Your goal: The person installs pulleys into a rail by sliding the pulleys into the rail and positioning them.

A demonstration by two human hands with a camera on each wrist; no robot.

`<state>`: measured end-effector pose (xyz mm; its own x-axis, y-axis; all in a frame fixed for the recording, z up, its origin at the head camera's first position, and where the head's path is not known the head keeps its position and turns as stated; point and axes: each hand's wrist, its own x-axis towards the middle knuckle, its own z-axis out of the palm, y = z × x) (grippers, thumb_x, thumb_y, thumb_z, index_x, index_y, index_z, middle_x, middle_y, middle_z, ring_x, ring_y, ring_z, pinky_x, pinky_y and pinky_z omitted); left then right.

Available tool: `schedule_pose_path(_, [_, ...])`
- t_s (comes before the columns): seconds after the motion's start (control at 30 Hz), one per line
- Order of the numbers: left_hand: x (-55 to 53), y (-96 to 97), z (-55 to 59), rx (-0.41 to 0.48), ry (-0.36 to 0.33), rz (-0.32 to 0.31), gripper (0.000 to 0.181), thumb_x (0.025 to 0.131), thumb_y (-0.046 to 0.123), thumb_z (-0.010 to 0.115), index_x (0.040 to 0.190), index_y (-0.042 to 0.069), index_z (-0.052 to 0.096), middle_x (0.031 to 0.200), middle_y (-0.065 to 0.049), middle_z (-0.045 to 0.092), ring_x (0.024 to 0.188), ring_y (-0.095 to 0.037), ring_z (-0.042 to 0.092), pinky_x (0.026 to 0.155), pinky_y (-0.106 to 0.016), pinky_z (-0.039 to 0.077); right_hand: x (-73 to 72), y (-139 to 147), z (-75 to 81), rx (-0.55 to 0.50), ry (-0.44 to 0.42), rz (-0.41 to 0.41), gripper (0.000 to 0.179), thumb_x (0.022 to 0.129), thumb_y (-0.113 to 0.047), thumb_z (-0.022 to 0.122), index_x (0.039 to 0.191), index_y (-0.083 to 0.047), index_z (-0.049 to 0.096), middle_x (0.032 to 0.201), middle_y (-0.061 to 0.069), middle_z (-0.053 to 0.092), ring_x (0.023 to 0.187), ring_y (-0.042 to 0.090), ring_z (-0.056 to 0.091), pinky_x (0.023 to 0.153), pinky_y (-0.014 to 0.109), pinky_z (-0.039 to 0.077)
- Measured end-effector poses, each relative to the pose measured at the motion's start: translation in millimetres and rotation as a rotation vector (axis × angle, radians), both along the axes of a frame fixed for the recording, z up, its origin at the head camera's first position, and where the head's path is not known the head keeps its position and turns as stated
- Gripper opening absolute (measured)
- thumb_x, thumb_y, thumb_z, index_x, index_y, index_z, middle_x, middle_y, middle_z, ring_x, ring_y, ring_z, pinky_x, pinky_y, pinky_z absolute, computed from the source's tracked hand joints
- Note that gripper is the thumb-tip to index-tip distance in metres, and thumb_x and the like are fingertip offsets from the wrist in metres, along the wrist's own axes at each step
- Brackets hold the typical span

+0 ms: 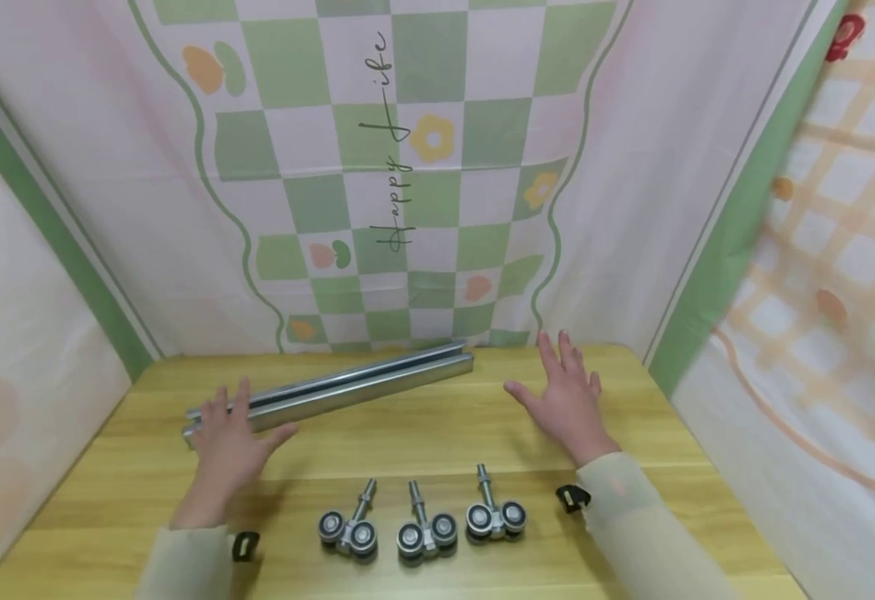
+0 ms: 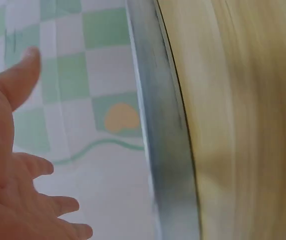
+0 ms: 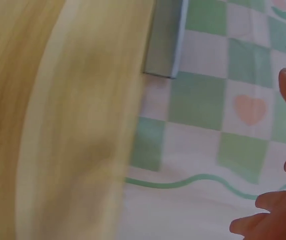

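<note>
A long slotted metal rail [image 1: 362,388] lies slanting across the back of the wooden table, its right end farther away. My left hand [image 1: 227,442] is spread over the rail's left end, holding nothing; the left wrist view shows the fingers apart from the rail [image 2: 165,125]. To the right of the rail's far end, my right hand [image 1: 568,408] hovers with fingers spread. Nearer the front stand three roller trolleys with threaded bolts: a left one [image 1: 347,533], a middle one [image 1: 427,537] and a right one [image 1: 495,518].
The wooden table [image 1: 422,450] ends at a hanging cloth [image 1: 430,200] with green checks. More printed cloth hangs on the left [image 1: 17,333] and on the right [image 1: 827,333]. Both wrists carry a dark strap buckle.
</note>
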<state>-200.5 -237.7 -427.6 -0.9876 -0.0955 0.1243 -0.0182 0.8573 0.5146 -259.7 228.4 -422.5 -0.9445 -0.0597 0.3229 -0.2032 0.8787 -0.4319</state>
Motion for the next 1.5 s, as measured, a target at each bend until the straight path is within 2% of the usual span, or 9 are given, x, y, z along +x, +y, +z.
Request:
schedule_pose_path(0.1, [-2.0,-16.7,-2.5,0.081,-0.033,0.035,0.118,0.085,0.061,0.069,0.157,-0.003,0.000,0.154,-0.041,-0.006,0.137,-0.062,-0.003,0.103,-0.076,0.003,-12.9,4.1,-6.1,-0.049,-0.058,0.004,0.107,0.086,-0.075,0.054,0.161,-0.016,0.004,0.164,0.019,-0.007,0.143,0.052,0.003,0.105,0.076,0.007])
schedule_pose_path(0.3, [-2.8,-49.4,-5.2,0.190,-0.090,0.084,0.118,0.089,0.057,0.068,0.153,-0.007,-0.006,0.151,-0.044,-0.009,0.137,-0.062,-0.002,0.106,-0.073,0.007,-33.6,6.3,-13.6,-0.134,-0.143,0.062,0.109,0.084,-0.074,0.057,0.161,-0.024,-0.002,0.164,0.014,-0.013,0.141,0.055,0.011,0.105,0.072,0.020])
schedule_pose_path(0.5, [-0.4,-77.3,-9.2,0.369,-0.152,0.116,0.114,0.092,0.066,0.054,0.153,-0.003,-0.013,0.155,-0.037,-0.011,0.139,-0.059,-0.002,0.108,-0.070,0.006,-49.9,-0.5,-16.1,-0.209,-0.161,0.086,0.113,0.081,-0.076,0.059,0.161,-0.023,-0.002,0.164,0.015,-0.007,0.145,0.047,0.008,0.111,0.066,0.015])
schedule_pose_path(0.73, [-3.2,-103.6,-8.7,0.416,-0.228,0.153,0.113,0.090,0.074,0.045,0.154,0.003,-0.015,0.156,-0.034,-0.011,0.137,-0.061,-0.002,0.106,-0.073,0.006,-67.7,-12.2,-22.1,-0.272,-0.206,0.090,0.108,0.085,-0.067,0.064,0.161,-0.022,0.001,0.165,0.017,-0.003,0.147,0.040,0.002,0.113,0.062,0.010])
schedule_pose_path(0.83, [-5.0,-109.7,-5.9,0.435,-0.261,0.165,0.111,0.090,0.075,0.042,0.154,0.005,-0.016,0.156,-0.033,-0.012,0.137,-0.061,-0.004,0.105,-0.074,0.006,-74.5,-18.0,-22.4,-0.272,-0.209,0.089,0.105,0.088,-0.059,0.067,0.162,-0.019,0.004,0.165,0.018,-0.001,0.148,0.040,0.004,0.114,0.060,0.010])
schedule_pose_path(0.97, [-8.3,-112.9,-4.3,0.443,-0.287,0.154,0.110,0.090,0.078,0.035,0.154,0.005,-0.016,0.155,-0.037,-0.009,0.136,-0.062,0.001,0.104,-0.074,0.011,-82.3,-27.2,-22.5,-0.308,-0.226,0.109,0.102,0.090,-0.054,0.068,0.162,-0.017,0.005,0.164,0.019,0.002,0.147,0.040,0.007,0.115,0.058,0.011])
schedule_pose_path(1.2, [-15.5,-110.7,-13.5,0.450,-0.274,0.112,0.110,0.090,0.078,0.033,0.154,0.001,-0.011,0.156,-0.037,0.000,0.138,-0.059,0.009,0.107,-0.070,0.016,-86.9,-39.4,-26.1,-0.332,-0.381,0.205,0.103,0.091,-0.054,0.066,0.160,-0.008,0.005,0.164,0.018,0.008,0.146,0.041,0.012,0.116,0.056,0.012])
schedule_pose_path(1.33, [-17.3,-109.5,-17.4,0.463,-0.268,0.104,0.109,0.090,0.078,0.032,0.155,0.000,-0.009,0.157,-0.034,0.002,0.139,-0.057,0.009,0.109,-0.067,0.014,-90.0,-41.6,-27.9,-0.314,-0.438,0.242,0.104,0.090,-0.059,0.064,0.161,-0.009,0.005,0.165,0.015,0.005,0.146,0.042,0.012,0.115,0.057,0.012])
schedule_pose_path(1.5, [-19.5,-108.6,-21.7,0.507,-0.254,0.109,0.107,0.091,0.077,0.033,0.156,0.000,-0.006,0.160,-0.029,-0.001,0.141,-0.054,0.006,0.111,-0.065,0.012,-94.6,-42.3,-30.8,-0.279,-0.475,0.247,0.108,0.088,-0.068,0.059,0.161,-0.010,0.003,0.165,0.013,0.003,0.146,0.041,0.012,0.116,0.056,0.011])
